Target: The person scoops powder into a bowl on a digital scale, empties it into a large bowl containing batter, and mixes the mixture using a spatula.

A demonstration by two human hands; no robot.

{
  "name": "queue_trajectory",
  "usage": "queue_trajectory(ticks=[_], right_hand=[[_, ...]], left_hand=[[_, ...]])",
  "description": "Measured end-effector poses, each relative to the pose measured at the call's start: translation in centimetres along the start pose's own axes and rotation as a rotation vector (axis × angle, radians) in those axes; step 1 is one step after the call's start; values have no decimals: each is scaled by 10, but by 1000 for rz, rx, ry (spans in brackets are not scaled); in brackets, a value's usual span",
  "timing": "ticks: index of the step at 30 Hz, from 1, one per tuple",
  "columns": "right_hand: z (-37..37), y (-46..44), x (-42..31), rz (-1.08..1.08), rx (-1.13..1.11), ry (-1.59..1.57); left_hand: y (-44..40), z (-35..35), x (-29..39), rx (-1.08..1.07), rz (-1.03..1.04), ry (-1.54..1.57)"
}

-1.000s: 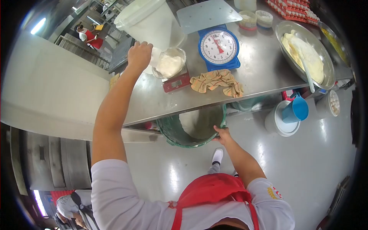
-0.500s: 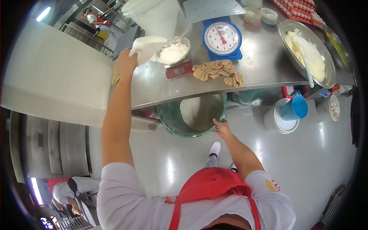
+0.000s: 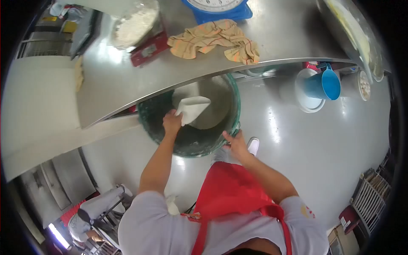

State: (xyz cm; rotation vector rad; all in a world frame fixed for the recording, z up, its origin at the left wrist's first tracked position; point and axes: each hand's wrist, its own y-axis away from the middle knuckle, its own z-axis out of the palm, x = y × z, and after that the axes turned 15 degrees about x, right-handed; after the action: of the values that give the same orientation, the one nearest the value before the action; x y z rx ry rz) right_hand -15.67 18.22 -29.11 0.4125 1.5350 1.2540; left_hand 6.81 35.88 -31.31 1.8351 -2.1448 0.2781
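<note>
My left hand is closed around the handle of a white scoop. The scoop hangs inside a big green tub, over pale flour that lies in it. At the tub's near right rim, my right hand is closed with its fingers on the edge. Above, on the steel table, a bowl of white flour rests on a red digital scale. A crumpled checked cloth lies to the right of that scale.
The steel table overhangs the tub. A blue dial scale and a metal bowl stand on it. On the floor at right are a white bucket with a blue jug on top. Another person is at lower left.
My left hand has brought the scoop from beside the flour bowl down into the green tub. My right hand stays on the rim. The camera view has tilted downward.
</note>
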Motion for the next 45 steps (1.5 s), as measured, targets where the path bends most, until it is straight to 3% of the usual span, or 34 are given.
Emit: queue_trajectory(ticks=[1, 3, 5, 8, 10, 12, 14, 15, 17, 18, 21, 22, 27, 30, 33, 35, 37, 41, 45], right_hand=[[0, 0, 4, 22, -9, -34], [0, -2, 7, 42, 13, -65], [3, 4, 7, 101, -24, -200], [4, 3, 8, 91, 5, -223], [2, 2, 6, 105, 20, -216], [5, 4, 1, 105, -6, -216], [2, 4, -3, 127, -36, -206], [0, -3, -4, 107, -56, -203], [-5, -9, 4, 112, -94, -194], [-7, -8, -2, 117, -146, -174], [-7, -2, -10, 122, -161, -164], [-7, 1, -11, 120, -182, -149], [6, -16, -8, 71, -128, -150], [19, -9, -18, 83, -143, -186], [30, -9, -36, 87, -154, -167], [41, -18, -51, 110, -184, -82], [48, -20, -59, 85, -149, -108], [55, -32, -77, 5, -148, -94], [65, -34, -90, 17, -74, -68]], left_hand=[[-12, 49, -8, 59, 107, -136], [-40, 154, -20, 4, -12, -306], [-57, 225, -9, -7, -50, -280], [-78, 277, 31, -37, -148, -263], [-79, 287, 19, -62, -222, -280], [-81, 301, -36, 254, 63, 194], [-56, 201, -10, 148, 20, 263], [-52, 179, -2, 174, 25, 271], [-42, 148, 0, 134, -131, 605], [-44, 144, 6, 217, 14, 413], [-35, 119, 11, 217, 11, 516], [-20, 73, 27, 224, 98, 394], [40, -49, 1, 180, 38, 459], [50, -134, 4, 142, -201, 796], [29, -220, 23, 257, -177, 836], [6, -285, 60, 379, -84, 444], [-56, -299, 48, 560, 109, 310], [-113, -349, 128, 865, 610, -92], [-155, -343, 173, 789, 650, -137]])
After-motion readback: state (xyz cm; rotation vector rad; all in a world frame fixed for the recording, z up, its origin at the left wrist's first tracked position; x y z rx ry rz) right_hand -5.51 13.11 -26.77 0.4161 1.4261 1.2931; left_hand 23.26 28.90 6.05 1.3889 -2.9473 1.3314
